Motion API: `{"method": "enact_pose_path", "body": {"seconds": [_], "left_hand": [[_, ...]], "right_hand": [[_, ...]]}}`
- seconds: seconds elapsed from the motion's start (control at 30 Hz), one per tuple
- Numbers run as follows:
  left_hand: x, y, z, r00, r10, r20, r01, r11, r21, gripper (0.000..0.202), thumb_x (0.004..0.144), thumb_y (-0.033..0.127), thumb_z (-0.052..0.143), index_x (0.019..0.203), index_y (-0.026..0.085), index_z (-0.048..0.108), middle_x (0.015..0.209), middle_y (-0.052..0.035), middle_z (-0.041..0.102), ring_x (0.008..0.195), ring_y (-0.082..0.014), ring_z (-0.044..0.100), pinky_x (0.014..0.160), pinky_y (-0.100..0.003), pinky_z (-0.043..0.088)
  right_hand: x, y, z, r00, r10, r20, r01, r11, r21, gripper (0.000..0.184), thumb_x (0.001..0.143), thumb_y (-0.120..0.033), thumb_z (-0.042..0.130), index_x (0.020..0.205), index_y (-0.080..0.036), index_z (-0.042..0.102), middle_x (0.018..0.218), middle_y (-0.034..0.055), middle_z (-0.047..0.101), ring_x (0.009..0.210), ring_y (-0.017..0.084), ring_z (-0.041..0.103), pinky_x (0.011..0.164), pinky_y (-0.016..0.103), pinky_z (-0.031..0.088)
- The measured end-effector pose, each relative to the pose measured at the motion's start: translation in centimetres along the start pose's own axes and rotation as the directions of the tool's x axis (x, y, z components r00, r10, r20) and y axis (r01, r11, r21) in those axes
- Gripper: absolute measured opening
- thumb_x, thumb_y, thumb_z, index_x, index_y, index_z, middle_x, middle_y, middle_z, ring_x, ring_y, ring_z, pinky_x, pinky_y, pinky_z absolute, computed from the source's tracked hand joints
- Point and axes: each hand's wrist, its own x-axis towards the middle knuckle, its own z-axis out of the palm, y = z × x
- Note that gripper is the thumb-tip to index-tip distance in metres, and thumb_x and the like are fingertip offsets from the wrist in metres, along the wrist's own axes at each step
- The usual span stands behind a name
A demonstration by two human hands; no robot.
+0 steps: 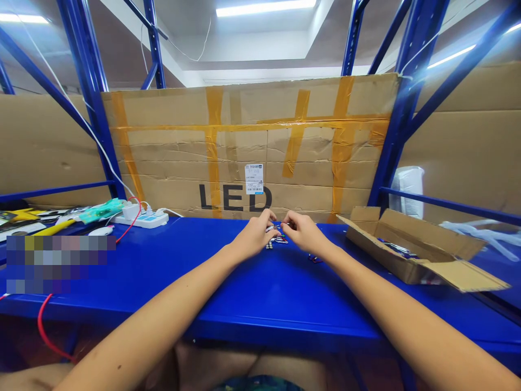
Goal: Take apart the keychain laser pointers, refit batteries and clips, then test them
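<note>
My left hand [257,234] is over the far middle of the blue table, its fingers bent and closed around something too small to name. Facing it, my right hand [302,231] has thumb and fingertips pinched together; whatever they hold is hidden or tiny. Between and just below the hands lie several small shiny metal pieces [280,239], some with coloured bits. A few more small dark and reddish pieces [314,259] rest under my right wrist.
An open cardboard box [391,255] with slim metallic items stands at right. On the left are a white power strip [151,219], cables and a cluttered heap of tools [61,222]. A large taped carton [179,157] backs the blue table [163,271]; blue posts [401,108] flank it.
</note>
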Motion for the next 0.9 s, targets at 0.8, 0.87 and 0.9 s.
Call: {"method": "enact_pose_path", "body": {"seconds": [0.8,0.87,0.9], "left_hand": [[0.0,0.1,-1.3,0.999,-0.042,-0.009,0.043,0.947,0.318,0.015,0.085,0.033,0.061,0.091,0.02,0.057,0.089,-0.007,0.07,0.084,-0.0242,0.065,0.072,-0.031,0.045],[0.1,-0.5,-1.7,0.999,-0.024,-0.023,0.028,0.979,0.2,0.01,0.085,0.029,0.06,0.09,0.02,0.06,0.091,-0.0044,0.071,0.086,-0.0206,0.064,0.075,-0.03,0.045],[0.2,-0.8,-1.9,1.0,-0.015,-0.026,0.019,0.987,0.162,0.009,0.085,0.028,0.059,0.09,0.02,0.061,0.092,-0.0035,0.071,0.085,-0.0193,0.063,0.075,-0.029,0.045]], "right_hand": [[0.2,0.0,-0.9,1.0,-0.023,0.012,0.024,0.996,-0.083,0.014,0.09,-0.024,0.043,0.077,-0.021,0.049,0.064,0.0012,0.058,0.061,0.016,0.051,0.062,0.028,0.035],[0.4,0.5,-1.1,1.0,0.008,0.0,-0.008,0.999,-0.031,0.015,0.089,-0.025,0.043,0.078,-0.021,0.051,0.06,-0.0004,0.057,0.058,0.015,0.051,0.061,0.028,0.035],[0.4,0.8,-1.2,1.0,0.013,0.0,-0.013,1.0,-0.008,0.015,0.089,-0.025,0.042,0.08,-0.021,0.054,0.059,-0.0009,0.056,0.057,0.015,0.051,0.06,0.028,0.036]]}}
